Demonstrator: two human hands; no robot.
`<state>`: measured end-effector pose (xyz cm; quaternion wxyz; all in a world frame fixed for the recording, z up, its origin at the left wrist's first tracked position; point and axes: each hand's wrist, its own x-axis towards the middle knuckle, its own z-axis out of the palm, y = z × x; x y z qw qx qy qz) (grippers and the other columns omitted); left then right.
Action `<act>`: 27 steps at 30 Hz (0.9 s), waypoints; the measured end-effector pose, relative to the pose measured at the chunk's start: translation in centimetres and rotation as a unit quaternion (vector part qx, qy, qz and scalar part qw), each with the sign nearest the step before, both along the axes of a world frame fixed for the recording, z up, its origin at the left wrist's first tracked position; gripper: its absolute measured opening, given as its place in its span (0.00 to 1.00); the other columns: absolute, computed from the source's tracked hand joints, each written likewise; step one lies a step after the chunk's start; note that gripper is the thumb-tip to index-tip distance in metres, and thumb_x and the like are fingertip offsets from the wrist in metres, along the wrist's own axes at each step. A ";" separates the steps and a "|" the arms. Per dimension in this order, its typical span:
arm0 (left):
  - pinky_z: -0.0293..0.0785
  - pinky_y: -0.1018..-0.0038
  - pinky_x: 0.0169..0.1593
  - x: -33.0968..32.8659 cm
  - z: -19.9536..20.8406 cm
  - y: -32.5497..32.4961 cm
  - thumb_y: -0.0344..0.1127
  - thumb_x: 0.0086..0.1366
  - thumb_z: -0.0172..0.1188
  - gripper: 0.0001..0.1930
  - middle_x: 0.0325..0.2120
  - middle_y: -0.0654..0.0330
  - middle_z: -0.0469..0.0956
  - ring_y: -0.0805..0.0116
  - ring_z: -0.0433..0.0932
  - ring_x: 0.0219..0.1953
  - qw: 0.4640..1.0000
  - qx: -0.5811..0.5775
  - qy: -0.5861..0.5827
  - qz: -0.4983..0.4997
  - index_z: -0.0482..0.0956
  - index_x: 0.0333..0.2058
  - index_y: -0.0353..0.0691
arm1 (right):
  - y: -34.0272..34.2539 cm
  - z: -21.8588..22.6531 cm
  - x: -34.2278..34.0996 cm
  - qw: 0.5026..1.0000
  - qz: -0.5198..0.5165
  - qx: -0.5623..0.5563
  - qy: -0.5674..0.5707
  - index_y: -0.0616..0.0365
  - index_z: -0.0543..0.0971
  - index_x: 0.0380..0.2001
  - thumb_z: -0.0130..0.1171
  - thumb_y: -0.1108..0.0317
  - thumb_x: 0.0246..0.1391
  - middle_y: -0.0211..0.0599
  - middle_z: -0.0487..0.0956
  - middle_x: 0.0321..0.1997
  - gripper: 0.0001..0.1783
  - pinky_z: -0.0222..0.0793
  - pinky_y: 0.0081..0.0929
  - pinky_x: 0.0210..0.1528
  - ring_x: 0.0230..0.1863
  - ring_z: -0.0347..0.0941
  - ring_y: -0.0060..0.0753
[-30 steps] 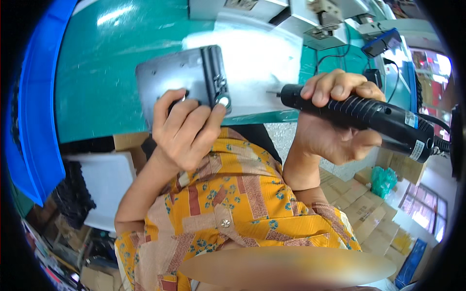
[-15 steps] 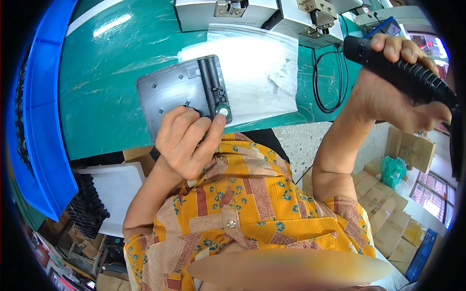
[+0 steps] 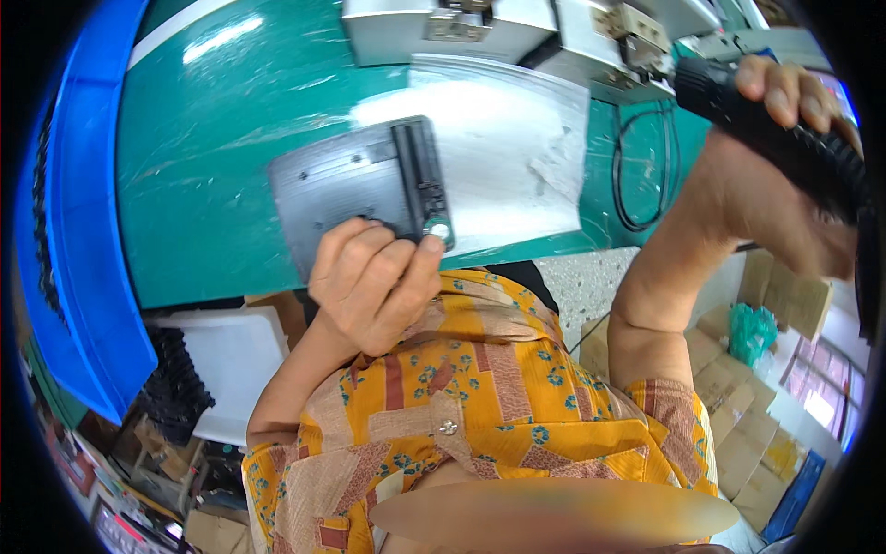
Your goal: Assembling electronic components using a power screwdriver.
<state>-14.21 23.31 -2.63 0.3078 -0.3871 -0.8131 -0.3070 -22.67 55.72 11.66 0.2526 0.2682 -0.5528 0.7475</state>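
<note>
Two hands: left hand (image 3: 377, 286) on the workpiece, right hand (image 3: 771, 198) on the tool.
Workpiece: black rectangular housing panel (image 3: 337, 196), at the near edge of the green bench (image 3: 203, 198), slightly turned; its right side overlaps the white sheet (image 3: 521, 138).
Panel detail: long channel along the right side; small round silvery part (image 3: 437, 228) at the near end of this channel; finer fittings too blurred to identify.
Left hand state: fingers bent close together, fingertips against the panel, one beside the round part; thumb hidden, so whether the hand clamps the edge cannot be told.
Right hand state: wrapped around the ribbed body of the black electric screwdriver (image 3: 729, 100), raised right of the sheet, well apart from the panel; palm blurred.
Tool visibility: no bit can be made out; rear end runs into the dark rim of the view.
Upper edge: silver metal fixture (image 3: 392, 32), cut off at the top.
Right of sheet: looped black cable (image 3: 616, 175), partly behind the right forearm.
Left rim: blue bin (image 3: 88, 249), cut off; dark contents indistinct.
</note>
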 end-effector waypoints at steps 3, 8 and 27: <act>0.76 0.65 0.39 0.0 -0.2 0.4 0.27 0.52 0.67 0.12 0.27 0.62 0.76 0.64 0.77 0.31 1.000 0.031 0.003 0.002 0.85 0.38 0.36 | -1.9 0.5 -0.4 0.998 0.051 -0.035 -0.002 0.49 0.79 0.39 0.52 0.11 0.39 0.38 0.76 0.36 0.50 0.69 0.41 0.39 0.33 0.73 0.37; 0.76 0.64 0.38 0.2 -0.7 0.3 0.27 0.48 0.68 0.15 0.28 0.61 0.75 0.63 0.76 0.31 0.999 0.042 0.004 0.006 0.85 0.38 0.36 | -4.9 0.1 -2.3 0.995 0.094 -0.039 -0.014 0.49 0.79 0.39 0.52 0.11 0.38 0.38 0.76 0.36 0.50 0.69 0.41 0.39 0.33 0.73 0.36; 0.76 0.57 0.50 0.4 -1.6 0.3 0.30 0.55 0.69 0.11 0.26 0.65 0.75 0.68 0.75 0.30 0.998 0.063 0.016 0.020 0.86 0.38 0.39 | -7.3 -1.4 -5.6 0.998 0.064 0.019 -0.016 0.49 0.79 0.40 0.53 0.11 0.37 0.37 0.76 0.36 0.50 0.69 0.41 0.39 0.33 0.73 0.36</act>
